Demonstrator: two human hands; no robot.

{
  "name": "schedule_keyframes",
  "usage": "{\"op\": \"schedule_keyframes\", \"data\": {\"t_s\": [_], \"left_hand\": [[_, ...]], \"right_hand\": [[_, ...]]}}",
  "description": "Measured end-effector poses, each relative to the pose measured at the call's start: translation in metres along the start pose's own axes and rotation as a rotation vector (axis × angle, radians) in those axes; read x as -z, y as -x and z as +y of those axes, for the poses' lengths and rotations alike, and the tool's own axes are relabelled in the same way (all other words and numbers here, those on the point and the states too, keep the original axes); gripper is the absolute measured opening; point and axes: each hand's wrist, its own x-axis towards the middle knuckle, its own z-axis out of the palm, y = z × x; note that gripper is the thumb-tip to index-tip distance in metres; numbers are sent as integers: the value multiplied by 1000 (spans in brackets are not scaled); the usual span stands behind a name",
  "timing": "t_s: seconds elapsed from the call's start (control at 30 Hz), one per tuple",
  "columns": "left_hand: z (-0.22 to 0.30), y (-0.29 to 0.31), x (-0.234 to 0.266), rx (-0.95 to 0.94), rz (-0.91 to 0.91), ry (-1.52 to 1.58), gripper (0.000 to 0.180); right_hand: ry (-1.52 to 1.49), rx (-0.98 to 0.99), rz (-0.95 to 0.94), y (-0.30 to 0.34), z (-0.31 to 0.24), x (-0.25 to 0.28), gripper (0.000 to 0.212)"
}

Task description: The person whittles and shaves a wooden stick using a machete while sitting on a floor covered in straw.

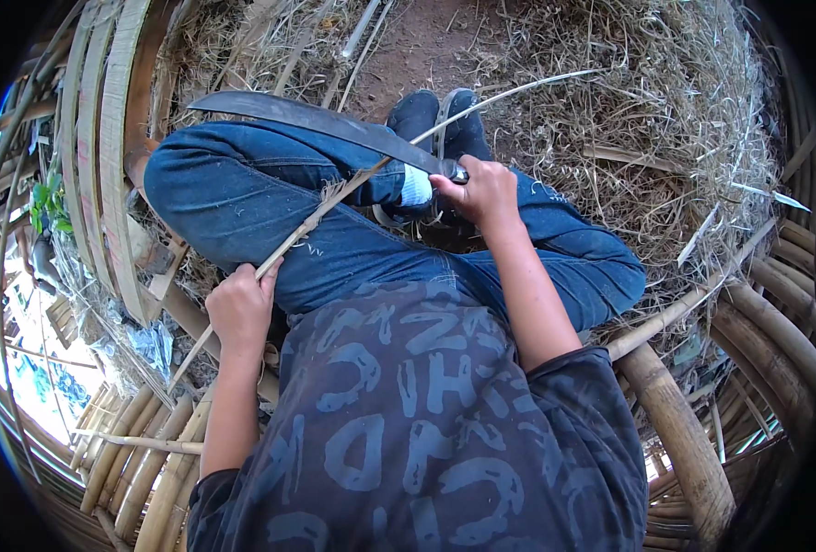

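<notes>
While a long pale strip is being gripped near its lower end by the closed left hand, the dark handle of a machete is being held in the closed right hand. From the right hand, the broad dark blade is being pointed leftward, its tip being held ahead of the left hand and beyond the left knee. Between the hands, the strip is being crossed by the blade just beside the right hand; whether the two are being pressed together cannot be told. Beyond that crossing, the strip is being carried in a thin bend ahead of and to the right of the right hand, while its short tail is being left behind the left hand. Beneath both hands, blue jeans are being worn on crossed legs, with a few pale shavings being borne on the denim between the hands. Just ahead of the right hand, dark shoes are being worn, and farther out the ground is being covered by dry straw. Well left of the left hand, wooden slats are being seen upright, and behind the right hand, to its right, a thick bamboo pole is being shown.
</notes>
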Motion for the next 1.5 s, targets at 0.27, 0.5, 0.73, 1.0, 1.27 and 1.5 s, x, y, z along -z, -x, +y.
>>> {"op": "schedule_keyframes", "data": {"t_s": [0.27, 0.5, 0.73, 1.0, 1.27, 1.5], "left_hand": [[-5, 0, -4, -37, 61, -38, 53], [-3, 0, -4, -10, 48, -30, 53], [-3, 1, -3, -9, 45, -39, 53], [2, 2, -5, 15, 68, -10, 55], [1, 1, -9, 10, 75, -19, 53], [-3, 4, -5, 49, -13, 4, 52]], "right_hand": [[129, 24, 42, 6, 35, 3, 77], [185, 0, 34, 20, 59, 20, 76], [231, -47, 50, 41, 79, 31, 76], [-91, -41, -157, 43, -5, 30, 61], [-184, -88, -87, -1, -48, 30, 58], [-221, -333, -35, -10, 47, 41, 68]]}}
